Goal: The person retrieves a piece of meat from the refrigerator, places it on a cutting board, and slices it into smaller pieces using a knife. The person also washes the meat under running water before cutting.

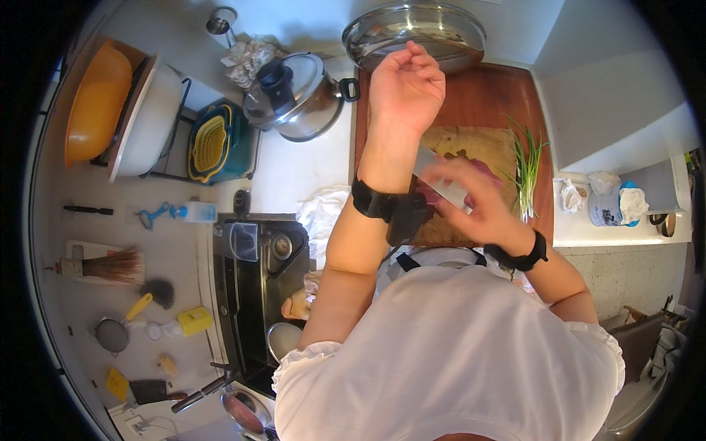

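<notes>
My left hand is raised with its palm facing the camera. Its fingers are loosely curled, and no object shows in them. My right hand is blurred, thumb and fingers apart, over a wide knife blade. I cannot tell whether it touches the blade; no handle is in sight. Under the blade lies red raw meat, partly hidden by the hand. The meat rests on a worn wooden cutting board, which sits on a larger reddish-brown wooden surface. Green onions lie along the board's right edge.
Behind my left hand stands a large metal lid or pan. A lidded steel pot is at the upper left. Further left are a dark sink, a white cloth and nested baskets. A canister stands right.
</notes>
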A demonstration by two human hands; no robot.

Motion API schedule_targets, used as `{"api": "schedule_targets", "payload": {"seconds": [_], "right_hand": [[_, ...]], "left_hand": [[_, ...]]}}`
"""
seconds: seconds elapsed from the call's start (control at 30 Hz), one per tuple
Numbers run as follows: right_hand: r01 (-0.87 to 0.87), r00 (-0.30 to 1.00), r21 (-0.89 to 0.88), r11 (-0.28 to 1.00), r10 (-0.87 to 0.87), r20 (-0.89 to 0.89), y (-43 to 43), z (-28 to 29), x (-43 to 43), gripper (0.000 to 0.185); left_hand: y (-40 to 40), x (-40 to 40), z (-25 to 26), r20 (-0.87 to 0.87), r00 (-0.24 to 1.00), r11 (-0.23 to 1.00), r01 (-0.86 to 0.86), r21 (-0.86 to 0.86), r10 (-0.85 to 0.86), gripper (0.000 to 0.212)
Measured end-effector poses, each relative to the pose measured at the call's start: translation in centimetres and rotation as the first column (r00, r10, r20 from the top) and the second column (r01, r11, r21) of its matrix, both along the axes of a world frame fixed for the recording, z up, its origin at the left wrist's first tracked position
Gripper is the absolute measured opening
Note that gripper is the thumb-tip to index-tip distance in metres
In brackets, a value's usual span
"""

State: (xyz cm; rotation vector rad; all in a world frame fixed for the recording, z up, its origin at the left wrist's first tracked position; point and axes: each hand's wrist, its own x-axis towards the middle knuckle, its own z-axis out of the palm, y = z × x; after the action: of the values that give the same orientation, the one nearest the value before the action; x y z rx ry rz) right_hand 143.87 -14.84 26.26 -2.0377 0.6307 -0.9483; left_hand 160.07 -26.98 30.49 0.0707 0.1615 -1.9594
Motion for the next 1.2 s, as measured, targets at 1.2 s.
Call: {"api": "schedule_targets", "payload": {"seconds": [1.2], "right_hand": [[-0.139, 0.976, 0.495, 0.858, 0.034, 0.215, 1.8, -2.2, 2.8, 0.053]], "left_hand": [[-1.4, -0.3, 0.7, 0.461, 0.562, 0.726, -0.57, -0.386, 0.687, 0.016]]}}
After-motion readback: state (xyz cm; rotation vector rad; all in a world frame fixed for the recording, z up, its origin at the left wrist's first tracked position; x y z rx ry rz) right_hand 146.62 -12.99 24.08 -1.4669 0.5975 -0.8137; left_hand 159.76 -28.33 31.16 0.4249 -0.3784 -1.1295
